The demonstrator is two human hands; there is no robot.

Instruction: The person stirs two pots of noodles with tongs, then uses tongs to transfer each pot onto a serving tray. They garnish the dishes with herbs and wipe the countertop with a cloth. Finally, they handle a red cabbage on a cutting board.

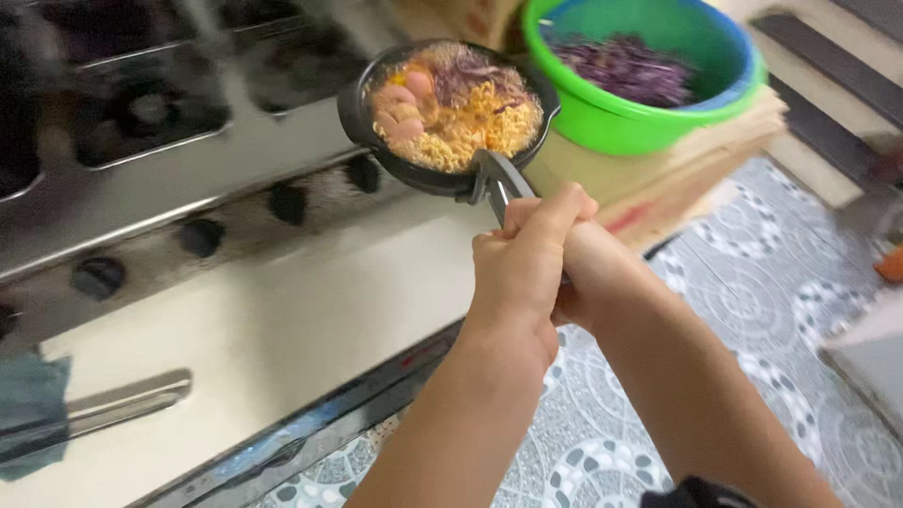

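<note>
While both of the person's hands wrap shut around 1 handle, the left hand [522,268] in front and the right hand [593,273] tucked behind it, a small black frying pan [362,113] is held out in the air at the far end of that grey handle [503,183], above the front edge of a steel stove [141,198] on the left. Filled with yellow noodles [475,127], pink sausage pieces [400,113] and purple cabbage [475,71], the pan looks front-heavy and probably hot, so the long handle is the safe place to hold, kept level. Just right of the pan, a green basin [611,127] of shredded purple cabbage sits on stacked cardboard [658,179], over a patterned tile floor [752,310].
</note>
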